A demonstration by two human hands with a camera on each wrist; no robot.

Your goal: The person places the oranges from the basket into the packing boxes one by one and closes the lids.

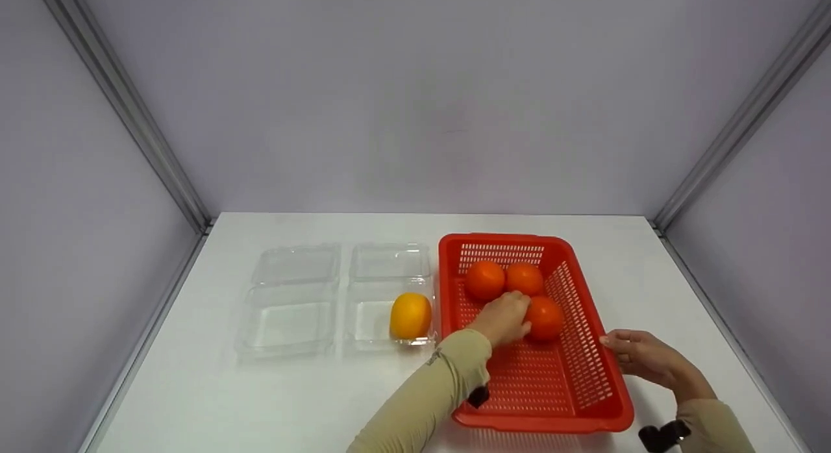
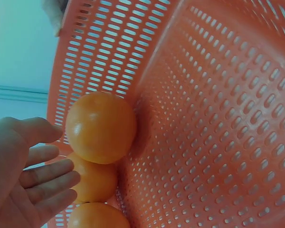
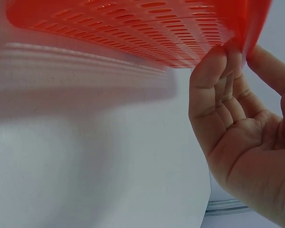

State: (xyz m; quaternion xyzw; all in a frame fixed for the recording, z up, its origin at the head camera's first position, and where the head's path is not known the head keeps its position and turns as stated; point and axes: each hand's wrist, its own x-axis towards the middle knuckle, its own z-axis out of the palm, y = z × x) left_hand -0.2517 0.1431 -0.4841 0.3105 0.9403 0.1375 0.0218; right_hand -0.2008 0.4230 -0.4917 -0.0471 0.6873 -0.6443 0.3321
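Observation:
In the head view, a red perforated plastic basket (image 1: 529, 388) holds three oranges. My left hand (image 1: 503, 318) reaches into it, beside the nearest orange (image 1: 545, 318). The left wrist view shows that hand (image 2: 28, 175) with its fingers extended near the oranges, not wrapped round any; whether the fingertips touch cannot be told. Two more oranges, one at the left (image 1: 485, 281) and one at the right (image 1: 524, 279), lie farther back. At the basket's right side, my right hand (image 1: 643, 357) pinches the rim (image 3: 254, 28) between thumb and fingers.
Left of the basket, two clear hinged plastic boxes stand open-lidded on the white table (image 1: 195, 401). The nearer box (image 1: 370, 320) contains a yellow-orange fruit (image 1: 410, 315) on its right side; nothing shows in the far-left box (image 1: 289, 323). Pale panels enclose the table.

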